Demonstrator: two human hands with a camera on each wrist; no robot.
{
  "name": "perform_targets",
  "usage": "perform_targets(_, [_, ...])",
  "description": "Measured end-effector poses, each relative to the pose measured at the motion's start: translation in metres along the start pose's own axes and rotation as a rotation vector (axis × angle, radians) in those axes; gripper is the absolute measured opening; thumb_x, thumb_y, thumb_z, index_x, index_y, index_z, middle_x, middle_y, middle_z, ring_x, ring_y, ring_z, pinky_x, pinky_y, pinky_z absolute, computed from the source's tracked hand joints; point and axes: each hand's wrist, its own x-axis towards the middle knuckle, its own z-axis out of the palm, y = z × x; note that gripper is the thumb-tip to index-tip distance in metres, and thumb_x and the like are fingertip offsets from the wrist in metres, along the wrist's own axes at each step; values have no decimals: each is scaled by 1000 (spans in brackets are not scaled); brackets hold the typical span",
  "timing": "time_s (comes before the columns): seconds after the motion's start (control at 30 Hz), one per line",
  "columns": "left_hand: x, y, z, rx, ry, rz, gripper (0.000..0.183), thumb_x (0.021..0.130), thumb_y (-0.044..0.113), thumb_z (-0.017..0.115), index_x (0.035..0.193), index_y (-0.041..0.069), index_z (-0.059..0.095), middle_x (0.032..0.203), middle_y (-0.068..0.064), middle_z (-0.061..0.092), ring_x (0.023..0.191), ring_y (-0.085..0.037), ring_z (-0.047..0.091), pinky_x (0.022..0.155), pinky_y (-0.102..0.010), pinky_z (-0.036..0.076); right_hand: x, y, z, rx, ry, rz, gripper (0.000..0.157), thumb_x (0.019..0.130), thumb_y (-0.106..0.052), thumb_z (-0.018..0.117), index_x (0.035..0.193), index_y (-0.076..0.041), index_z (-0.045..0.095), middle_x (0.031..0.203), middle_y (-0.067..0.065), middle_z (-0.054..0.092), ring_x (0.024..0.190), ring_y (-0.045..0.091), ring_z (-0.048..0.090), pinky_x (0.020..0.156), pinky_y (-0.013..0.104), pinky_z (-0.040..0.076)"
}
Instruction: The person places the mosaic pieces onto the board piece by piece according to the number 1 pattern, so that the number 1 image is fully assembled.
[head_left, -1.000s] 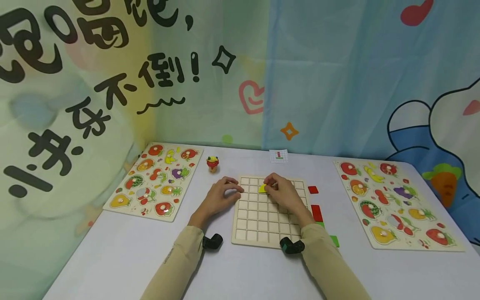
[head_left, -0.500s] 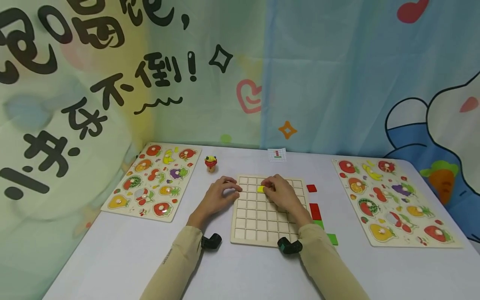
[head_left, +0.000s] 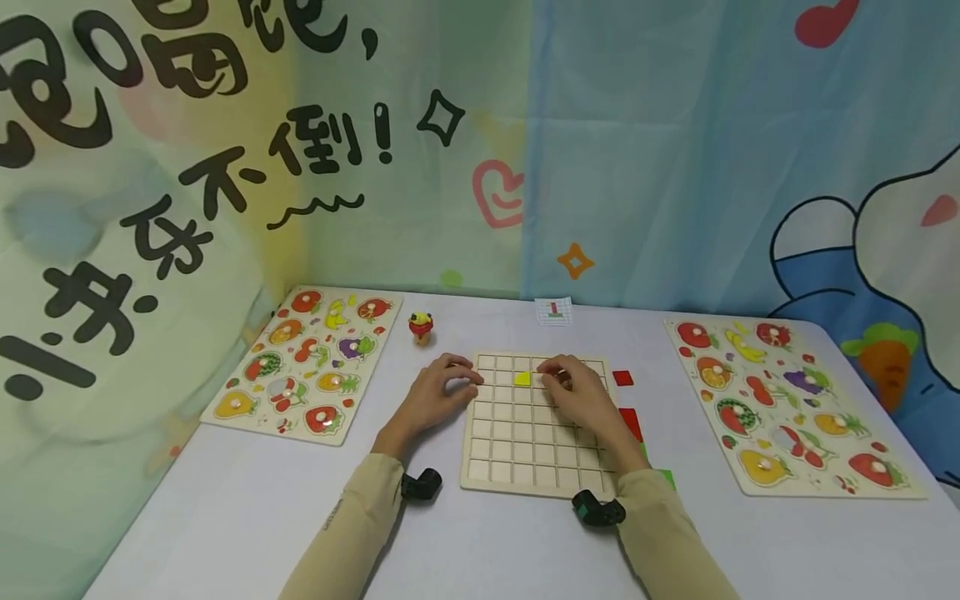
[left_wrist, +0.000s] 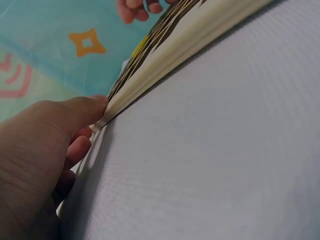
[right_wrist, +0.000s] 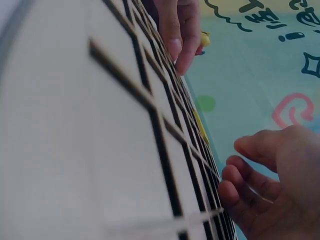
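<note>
A square wooden grid board (head_left: pixel 498 473) lies on the white table. One yellow square tile (head_left: pixel 522 379) sits in its upper part, and shows as a thin yellow strip (right_wrist: pixel 201 127) in the right wrist view. My left hand (head_left: pixel 442 390) holds the board's left edge near the far corner, thumb and fingers right at the rim in the left wrist view (left_wrist: pixel 45 135). Just right of the tile, my right hand (head_left: pixel 581 394) hovers over the grid, fingers loosely bent and nothing between them.
Red tiles (head_left: pixel 623 377) and green tiles (head_left: pixel 667 477) lie right of the board, partly hidden by my right arm. Fruit puzzle boards flank it, left (head_left: pixel 303 362) and right (head_left: pixel 795 408). Behind stand a small toy figure (head_left: pixel 422 328) and a printed grid card (head_left: pixel 553 311).
My right hand has let go of the yellow tile and moved right and slightly toward me, leaving the tile on the grid. The left hand stays at the board's edge.
</note>
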Motion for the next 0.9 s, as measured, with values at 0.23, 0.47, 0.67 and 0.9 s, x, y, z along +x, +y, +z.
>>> perform_targets(0.23, [-1,-1,-5,9,10,1,15,88,23,67,102,20,71,120,-6,58,117,-23,53,90,-45,36,-4,6,-17,42,-22,-74,25,98,-19,52,118,-6,59,109,9,60,95,23,59,82,37,47])
perform_targets(0.47, [1,-1,-5,-1,-15,-15,15,89,25,66,103,21,70,122,-5,57,119,-23,52,92,-45,36,-9,26,-39,31,30,14,28,98,-23,50,122,-9,56,115,12,58,102,27,56,83,40,45])
perform_targets(0.67, [0,-1,-2,-5,-23,-22,15,89,26,66,103,21,70,122,-5,57,119,-23,52,93,-45,36,-13,48,-55,-19,85,80,27,98,-22,51,121,-8,56,114,15,57,97,26,55,77,34,44])
perform_targets(0.9, [0,2,0,-16,-28,-28,15,89,24,66,103,20,70,123,-5,57,119,-23,51,95,-47,35,-19,67,-70,-67,120,202,31,96,-19,53,123,-4,54,119,20,52,101,30,51,86,41,41])
